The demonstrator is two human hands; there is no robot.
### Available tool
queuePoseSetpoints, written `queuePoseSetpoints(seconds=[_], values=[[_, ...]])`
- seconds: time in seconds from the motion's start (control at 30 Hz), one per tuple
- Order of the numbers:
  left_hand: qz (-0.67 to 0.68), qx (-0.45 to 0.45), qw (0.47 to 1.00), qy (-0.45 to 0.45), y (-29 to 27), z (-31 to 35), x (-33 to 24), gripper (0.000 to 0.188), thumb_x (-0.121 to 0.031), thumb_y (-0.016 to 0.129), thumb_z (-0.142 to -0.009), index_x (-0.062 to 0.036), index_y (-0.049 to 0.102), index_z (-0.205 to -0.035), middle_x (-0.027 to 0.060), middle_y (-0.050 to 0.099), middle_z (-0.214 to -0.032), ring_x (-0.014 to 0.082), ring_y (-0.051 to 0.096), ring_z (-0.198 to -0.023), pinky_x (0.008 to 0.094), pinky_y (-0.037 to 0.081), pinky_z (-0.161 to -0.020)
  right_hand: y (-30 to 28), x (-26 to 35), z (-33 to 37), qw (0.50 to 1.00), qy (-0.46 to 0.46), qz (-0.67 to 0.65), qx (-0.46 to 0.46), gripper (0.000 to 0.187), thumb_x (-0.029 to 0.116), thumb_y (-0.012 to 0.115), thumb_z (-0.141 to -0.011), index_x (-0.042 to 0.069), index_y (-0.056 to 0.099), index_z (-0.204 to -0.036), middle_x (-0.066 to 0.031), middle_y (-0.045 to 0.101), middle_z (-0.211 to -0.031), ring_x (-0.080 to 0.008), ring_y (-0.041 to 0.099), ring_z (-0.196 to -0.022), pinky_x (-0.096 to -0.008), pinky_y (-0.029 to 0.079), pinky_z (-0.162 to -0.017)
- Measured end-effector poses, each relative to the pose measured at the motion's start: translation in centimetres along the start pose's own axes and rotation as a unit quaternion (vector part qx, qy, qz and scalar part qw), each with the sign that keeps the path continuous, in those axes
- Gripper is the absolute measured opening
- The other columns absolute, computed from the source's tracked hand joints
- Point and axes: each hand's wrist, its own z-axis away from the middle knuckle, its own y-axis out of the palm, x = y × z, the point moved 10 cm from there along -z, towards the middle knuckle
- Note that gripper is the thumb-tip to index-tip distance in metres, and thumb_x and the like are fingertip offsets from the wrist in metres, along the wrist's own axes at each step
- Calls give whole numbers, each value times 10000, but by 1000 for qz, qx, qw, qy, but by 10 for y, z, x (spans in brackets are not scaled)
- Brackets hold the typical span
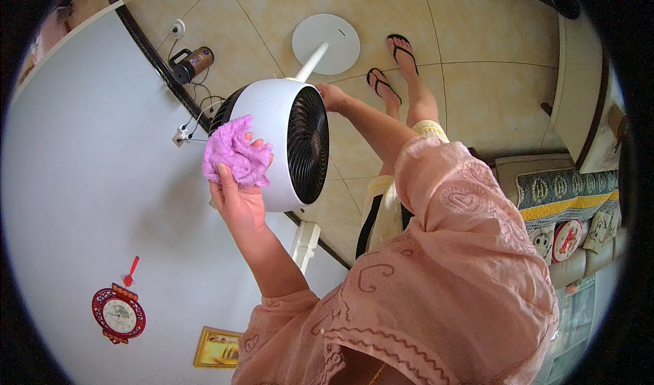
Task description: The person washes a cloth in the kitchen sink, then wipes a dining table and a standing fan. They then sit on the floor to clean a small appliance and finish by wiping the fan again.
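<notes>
My left hand point(238, 197) grips a crumpled purple cloth point(235, 155) against the side of a fan. That fan point(269, 140) has a rounded white housing, with a black slatted grille point(310, 143) on its front face. Its white pole point(313, 61) runs to a round white base point(327, 43) on the floor. At the housing's edge by the pole, my right hand point(331, 97) is closed on the fan, its fingertips partly hidden.
A brown-and-black kettle point(199, 59) stands by the wall among dark cords, near a wall socket point(180, 136). A red-framed clock point(119, 315) and a gold-framed picture point(216, 348) hang on the pale wall. To the right is a cushioned sofa point(569, 274).
</notes>
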Motion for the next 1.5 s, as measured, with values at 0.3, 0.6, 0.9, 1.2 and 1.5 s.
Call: queuePoseSetpoints(seconds=[0.3, 0.6, 0.9, 1.2, 1.5], values=[[-170, 81, 982, 32, 29, 22, 1, 409, -184, 570, -829, 59, 452, -1136, 148, 534, -1082, 189, 525, -977, 309, 402, -857, -9, 17, -5, 986, -30, 154, -57, 475, 340, 744, -569, 50, 601, -917, -115, 642, -838, -228, 616, -746, -321, 478, -686], [-278, 111, 953, 47, 49, 32, -2, 393, -99, 545, -836, 64, 421, -1171, 170, 542, -1071, 198, 531, -978, 299, 407, -861, -9, 24, -1, 985, -45, 145, -80, 430, 343, 732, -575, 41, 612, -857, -125, 641, -813, -238, 617, -732, -322, 478, -674], [-242, 91, 963, 76, 39, 26, 8, 297, -102, 515, -849, 71, 457, -1083, 166, 593, -957, 177, 580, -850, 289, 454, -774, -9, 56, 15, 970, -116, 186, -107, 423, 340, 673, -646, 45, 567, -930, -160, 626, -852, -317, 599, -805, -384, 463, -715], [-197, 91, 974, 66, 37, 22, 7, 291, -129, 499, -859, 69, 463, -1069, 184, 596, -942, 192, 591, -826, 296, 463, -753, -8, 57, 15, 966, -137, 184, -122, 343, 298, 616, -699, 47, 551, -923, -197, 604, -873, -363, 571, -843, -428, 446, -720], [-201, 90, 973, 67, 39, 21, 7, 291, -134, 492, -862, 70, 461, -1067, 193, 599, -929, 206, 597, -818, 305, 467, -758, -5, 52, 11, 968, -110, 199, -103, 396, 305, 620, -687, 25, 539, -955, -212, 600, -877, -366, 566, -850, -421, 442, -739]])
